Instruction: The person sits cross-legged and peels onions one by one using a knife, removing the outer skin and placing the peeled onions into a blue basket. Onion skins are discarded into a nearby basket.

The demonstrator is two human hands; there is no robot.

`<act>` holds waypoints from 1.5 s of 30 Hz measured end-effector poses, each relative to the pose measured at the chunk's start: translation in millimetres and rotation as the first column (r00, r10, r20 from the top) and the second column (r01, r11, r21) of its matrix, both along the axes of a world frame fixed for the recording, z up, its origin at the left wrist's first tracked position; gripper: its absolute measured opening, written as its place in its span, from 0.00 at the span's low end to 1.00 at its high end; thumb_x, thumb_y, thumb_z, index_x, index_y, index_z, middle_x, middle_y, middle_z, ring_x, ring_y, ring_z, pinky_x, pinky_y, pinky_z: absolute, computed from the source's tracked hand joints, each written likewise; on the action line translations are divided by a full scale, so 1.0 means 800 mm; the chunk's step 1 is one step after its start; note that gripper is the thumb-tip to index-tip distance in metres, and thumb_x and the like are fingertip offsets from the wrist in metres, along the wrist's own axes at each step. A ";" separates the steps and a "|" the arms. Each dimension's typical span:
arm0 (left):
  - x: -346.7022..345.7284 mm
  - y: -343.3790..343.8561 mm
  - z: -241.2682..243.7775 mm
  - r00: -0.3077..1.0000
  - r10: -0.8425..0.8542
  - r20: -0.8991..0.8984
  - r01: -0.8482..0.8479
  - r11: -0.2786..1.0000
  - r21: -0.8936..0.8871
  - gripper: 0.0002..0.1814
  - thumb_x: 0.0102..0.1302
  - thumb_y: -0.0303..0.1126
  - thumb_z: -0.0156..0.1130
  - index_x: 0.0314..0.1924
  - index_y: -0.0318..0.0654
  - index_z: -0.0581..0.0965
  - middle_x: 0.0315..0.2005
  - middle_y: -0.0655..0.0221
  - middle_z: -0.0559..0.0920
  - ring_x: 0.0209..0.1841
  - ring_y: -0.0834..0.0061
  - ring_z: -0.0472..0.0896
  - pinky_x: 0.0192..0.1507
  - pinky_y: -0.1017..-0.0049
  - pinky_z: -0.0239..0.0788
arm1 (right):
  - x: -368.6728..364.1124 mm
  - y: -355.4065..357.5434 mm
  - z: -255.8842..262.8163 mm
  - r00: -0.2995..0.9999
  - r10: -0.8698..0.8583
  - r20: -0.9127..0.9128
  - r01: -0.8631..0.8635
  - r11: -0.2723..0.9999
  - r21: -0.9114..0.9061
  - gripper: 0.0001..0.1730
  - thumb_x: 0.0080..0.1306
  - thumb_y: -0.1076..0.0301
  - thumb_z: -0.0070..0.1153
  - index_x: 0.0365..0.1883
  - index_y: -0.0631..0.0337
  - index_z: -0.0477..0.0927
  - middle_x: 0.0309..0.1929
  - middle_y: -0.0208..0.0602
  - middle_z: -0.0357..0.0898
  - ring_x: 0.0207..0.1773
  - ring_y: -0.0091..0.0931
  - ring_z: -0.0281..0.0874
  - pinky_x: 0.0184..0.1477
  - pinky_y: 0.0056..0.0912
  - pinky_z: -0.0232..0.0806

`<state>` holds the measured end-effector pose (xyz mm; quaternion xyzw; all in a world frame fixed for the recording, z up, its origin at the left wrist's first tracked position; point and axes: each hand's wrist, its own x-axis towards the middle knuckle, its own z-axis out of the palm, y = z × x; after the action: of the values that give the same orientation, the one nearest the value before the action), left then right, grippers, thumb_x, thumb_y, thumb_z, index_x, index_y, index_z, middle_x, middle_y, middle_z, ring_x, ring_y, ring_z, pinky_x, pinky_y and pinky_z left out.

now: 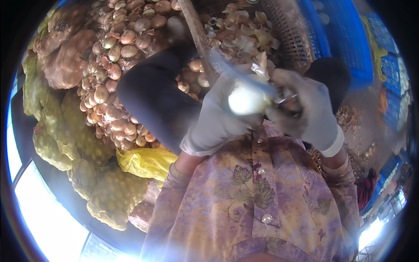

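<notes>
Both hands wear pale gloves and meet in front of my chest. My left hand (216,114) is closed around a peeled white onion (245,98). Close against the onion's right side, my right hand (302,108) grips a small metal tool (286,100), blurred, its kind not clear. A bit of loose skin (262,67) stands up above the onion. Beyond the hands lies a heap of papery onion skins (245,36). Unpeeled onions (127,50) form a large pile to the left of my bent knee, and some show under it.
Yellow-green mesh sacks of onions (108,190) stand at the left, near an empty-looking yellow mesh bag (144,162). A wooden bar (196,32) runs between pile and skins. Plastic baskets stand at the upper right, among them a blue one (350,42). Skins litter the floor at right.
</notes>
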<state>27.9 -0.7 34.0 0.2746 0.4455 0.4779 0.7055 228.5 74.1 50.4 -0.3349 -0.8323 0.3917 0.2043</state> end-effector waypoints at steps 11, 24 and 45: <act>-0.011 -0.030 -0.028 0.963 -0.079 -0.257 0.175 0.910 0.376 0.58 0.39 0.33 0.84 0.71 0.28 0.63 0.61 0.56 0.76 0.64 0.66 0.75 0.64 0.68 0.68 | 0.026 0.018 -0.018 0.995 -0.084 0.051 0.087 0.994 -0.059 0.14 0.59 0.68 0.68 0.43 0.59 0.82 0.26 0.41 0.80 0.30 0.29 0.82 0.33 0.36 0.70; 0.004 0.016 -0.041 0.717 0.116 0.687 -0.136 0.990 -0.026 0.51 0.60 0.52 0.74 0.72 0.29 0.59 0.63 0.42 0.71 0.60 0.43 0.78 0.43 0.57 0.84 | 0.063 0.077 -0.094 0.860 -0.497 -0.117 0.456 0.851 -0.262 0.18 0.73 0.60 0.57 0.55 0.62 0.79 0.28 0.21 0.75 0.25 0.14 0.69 0.26 0.18 0.60; 0.024 0.168 0.072 0.936 -0.215 -0.278 0.271 0.945 0.185 0.44 0.57 0.22 0.67 0.73 0.35 0.61 0.54 0.46 0.78 0.50 0.68 0.82 0.54 0.69 0.76 | 0.048 0.092 -0.318 0.654 -0.737 -0.170 0.488 0.582 -0.650 0.04 0.68 0.72 0.58 0.38 0.61 0.82 0.26 0.25 0.78 0.26 0.16 0.72 0.25 0.22 0.63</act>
<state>47.2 133.6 91.7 0.4632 0.4389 0.3938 0.6616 267.2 147.6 -203.6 -0.5583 -0.4422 0.5772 0.3994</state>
